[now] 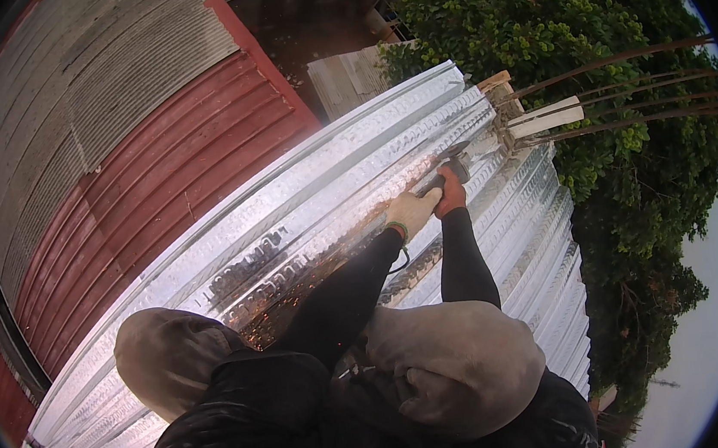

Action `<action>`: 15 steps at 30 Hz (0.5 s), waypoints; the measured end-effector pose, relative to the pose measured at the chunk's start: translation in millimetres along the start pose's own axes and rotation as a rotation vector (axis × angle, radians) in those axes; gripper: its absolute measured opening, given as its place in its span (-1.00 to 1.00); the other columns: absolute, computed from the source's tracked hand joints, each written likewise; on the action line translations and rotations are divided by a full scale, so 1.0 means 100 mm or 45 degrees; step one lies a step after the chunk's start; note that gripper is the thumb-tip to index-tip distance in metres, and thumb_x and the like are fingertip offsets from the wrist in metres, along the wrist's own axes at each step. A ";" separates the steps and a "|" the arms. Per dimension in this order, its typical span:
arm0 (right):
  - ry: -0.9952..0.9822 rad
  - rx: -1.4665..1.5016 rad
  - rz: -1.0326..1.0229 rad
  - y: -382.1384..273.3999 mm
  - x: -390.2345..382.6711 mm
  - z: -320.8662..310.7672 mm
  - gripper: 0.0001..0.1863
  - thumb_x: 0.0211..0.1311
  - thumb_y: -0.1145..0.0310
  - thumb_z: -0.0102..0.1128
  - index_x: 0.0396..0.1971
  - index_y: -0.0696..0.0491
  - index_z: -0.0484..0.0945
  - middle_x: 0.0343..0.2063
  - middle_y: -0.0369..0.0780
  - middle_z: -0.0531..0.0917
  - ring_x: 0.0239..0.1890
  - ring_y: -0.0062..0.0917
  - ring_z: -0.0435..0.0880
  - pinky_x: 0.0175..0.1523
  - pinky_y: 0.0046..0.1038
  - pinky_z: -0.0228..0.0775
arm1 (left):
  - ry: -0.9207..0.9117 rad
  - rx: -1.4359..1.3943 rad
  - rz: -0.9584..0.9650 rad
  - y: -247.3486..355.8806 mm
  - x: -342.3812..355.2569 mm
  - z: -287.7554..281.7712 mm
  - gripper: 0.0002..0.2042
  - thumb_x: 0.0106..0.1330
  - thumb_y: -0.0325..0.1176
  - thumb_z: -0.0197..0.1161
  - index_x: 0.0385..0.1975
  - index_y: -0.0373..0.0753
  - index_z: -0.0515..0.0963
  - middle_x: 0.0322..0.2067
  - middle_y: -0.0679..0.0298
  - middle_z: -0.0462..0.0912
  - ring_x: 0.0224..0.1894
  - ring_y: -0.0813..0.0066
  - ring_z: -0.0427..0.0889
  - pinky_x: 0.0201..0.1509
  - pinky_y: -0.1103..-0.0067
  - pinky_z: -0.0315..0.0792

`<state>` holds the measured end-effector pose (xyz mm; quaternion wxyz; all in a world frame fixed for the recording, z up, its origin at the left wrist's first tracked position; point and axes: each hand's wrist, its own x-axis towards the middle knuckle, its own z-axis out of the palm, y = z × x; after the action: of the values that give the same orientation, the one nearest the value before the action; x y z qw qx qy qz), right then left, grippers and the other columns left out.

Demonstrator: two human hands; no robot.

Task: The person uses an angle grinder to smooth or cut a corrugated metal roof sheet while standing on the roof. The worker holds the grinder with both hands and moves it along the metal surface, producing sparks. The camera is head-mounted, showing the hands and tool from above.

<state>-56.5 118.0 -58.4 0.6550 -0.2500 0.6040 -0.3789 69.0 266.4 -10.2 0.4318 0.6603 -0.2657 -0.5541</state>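
Note:
An angle grinder (456, 165) with a thin disc rests low over a ribbed, shiny metal deck sheet (336, 170). My left hand (412, 211), in a pale glove with a greenish cuff, is closed round the grinder's body. Close beside it, my right hand (451, 192) is wrapped round the grinder nearer the disc; it looks reddish-orange. Orange sparks (273, 319) stream back along the sheet toward my left knee. A short dark cord loop hangs below my left wrist. The disc's contact with the metal is too small to make out clearly.
My bent knees in grey-brown trousers straddle the work. Rusty rebar rods (623, 95) jut out at the sheet's far right end, beside a pale wooden piece (546, 117). Trees (634, 206) stand beyond the right edge. Red corrugated roofing (147, 175) lies to the left.

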 end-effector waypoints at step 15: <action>-0.013 0.014 0.012 0.04 -0.12 0.05 -0.65 0.21 0.29 0.54 -0.06 0.08 0.69 -0.14 -0.17 0.77 -0.14 -0.16 0.82 0.03 -0.03 0.73 | -0.017 0.018 -0.015 0.01 -0.04 -0.06 -0.16 0.35 0.40 0.24 -0.31 -0.55 0.79 -0.43 -0.22 0.81 -0.19 -0.13 0.89 -0.01 0.19 0.69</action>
<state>-50.7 129.7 -53.5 0.6613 -0.2456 0.5996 -0.3779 73.7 270.8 -7.2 0.4220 0.6613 -0.2685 -0.5590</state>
